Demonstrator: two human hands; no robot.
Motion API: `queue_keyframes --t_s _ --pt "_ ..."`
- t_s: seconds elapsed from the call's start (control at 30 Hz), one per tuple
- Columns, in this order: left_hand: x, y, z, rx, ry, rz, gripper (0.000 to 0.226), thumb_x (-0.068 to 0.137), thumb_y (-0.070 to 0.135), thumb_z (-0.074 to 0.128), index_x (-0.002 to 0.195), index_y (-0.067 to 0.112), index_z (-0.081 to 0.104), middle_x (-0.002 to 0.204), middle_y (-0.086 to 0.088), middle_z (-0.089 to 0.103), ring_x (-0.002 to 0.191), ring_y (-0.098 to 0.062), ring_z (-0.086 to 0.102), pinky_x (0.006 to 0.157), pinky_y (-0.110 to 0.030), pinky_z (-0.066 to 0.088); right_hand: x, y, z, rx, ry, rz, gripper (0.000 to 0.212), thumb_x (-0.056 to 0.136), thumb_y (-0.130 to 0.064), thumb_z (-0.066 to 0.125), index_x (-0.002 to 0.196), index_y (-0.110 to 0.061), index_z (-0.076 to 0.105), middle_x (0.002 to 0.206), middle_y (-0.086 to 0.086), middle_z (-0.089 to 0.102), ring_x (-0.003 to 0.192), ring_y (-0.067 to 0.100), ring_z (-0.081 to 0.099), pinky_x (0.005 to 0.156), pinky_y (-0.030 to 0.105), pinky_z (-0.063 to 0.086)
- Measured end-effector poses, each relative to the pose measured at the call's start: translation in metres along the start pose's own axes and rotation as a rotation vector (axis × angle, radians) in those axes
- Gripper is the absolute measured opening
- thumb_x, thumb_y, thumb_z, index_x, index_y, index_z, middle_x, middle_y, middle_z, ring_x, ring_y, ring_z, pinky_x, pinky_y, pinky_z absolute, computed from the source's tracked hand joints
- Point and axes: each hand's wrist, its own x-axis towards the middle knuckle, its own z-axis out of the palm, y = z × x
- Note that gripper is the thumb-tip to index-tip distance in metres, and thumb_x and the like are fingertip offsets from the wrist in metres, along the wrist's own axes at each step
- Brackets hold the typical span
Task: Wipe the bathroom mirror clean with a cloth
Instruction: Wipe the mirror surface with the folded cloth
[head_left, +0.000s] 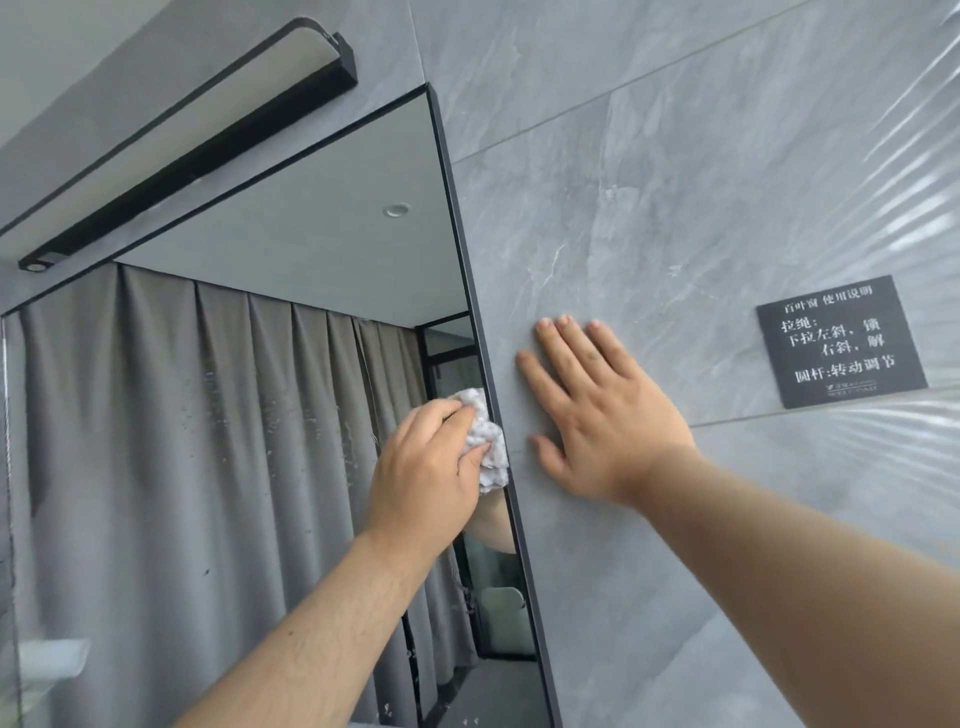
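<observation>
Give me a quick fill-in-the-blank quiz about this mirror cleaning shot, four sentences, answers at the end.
1. The left hand grips a white ____ against the mirror.
2. The right hand lies flat on the wall, on the mirror's ____ side.
3. The mirror reflects a grey ____.
4. The black light bar sits ____ the mirror.
Answers: cloth; right; curtain; above.

Black-framed mirror (208, 415) water-spotted; crumpled white cloth (488, 441) against its right edge.

Lamp (182, 140) above mirror (208, 415), cloth (488, 441) at mirror's right edge under left hand (426, 467), right hand (597, 415) on wall (675, 182), sign (841, 340) further right
</observation>
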Motion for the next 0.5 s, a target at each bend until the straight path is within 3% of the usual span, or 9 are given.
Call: queue_keyframes --t_s 0.1,0.2,0.37,0.5 --pt "-0.018 0.013 -0.002 -0.072 -0.041 0.047 0.036 0.087 0.016 0.049 0.114 0.006 0.070 0.116 -0.007 0.067 0.106 -0.018 0.053 0.090 -0.030 0.045 -0.009 -0.005 0.003 0.000 -0.004 0.010 0.079 0.085 -0.050 0.042 0.149 -0.003 0.041 0.156 0.027 0.031 0.146 0.041 0.029 0.120 0.054 0.018" --pt "-0.001 0.008 -0.007 -0.101 -0.055 0.105 0.039 0.083 0.005 0.044 0.114 0.004 0.069 0.116 -0.009 0.068 0.103 -0.023 0.058 0.090 -0.034 0.048 -0.008 -0.005 0.003 0.006 0.001 0.012 0.079 0.084 -0.049 0.044 0.148 -0.003 0.042 0.156 0.027 0.032 0.146 0.041 0.031 0.120 0.054 0.018" --pt "0.072 -0.016 -0.015 -0.066 -0.039 -0.126 0.037 0.084 0.001 0.061 0.120 0.005 0.067 0.118 -0.011 0.067 0.108 -0.031 0.059 0.094 -0.031 0.041 -0.008 -0.006 0.004 0.017 0.027 0.015 0.078 0.085 -0.049 0.043 0.147 -0.003 0.044 0.155 0.028 0.033 0.145 0.041 0.032 0.121 0.054 0.018" --pt "0.066 -0.008 -0.018 -0.061 -0.064 -0.172 0.033 0.087 0.005 0.063 0.119 0.012 0.069 0.115 -0.003 0.065 0.106 -0.024 0.060 0.088 -0.027 0.042 -0.008 -0.005 0.003 0.010 0.015 0.016 0.077 0.086 -0.049 0.040 0.148 -0.003 0.043 0.155 0.028 0.032 0.145 0.042 0.031 0.121 0.054 0.017"
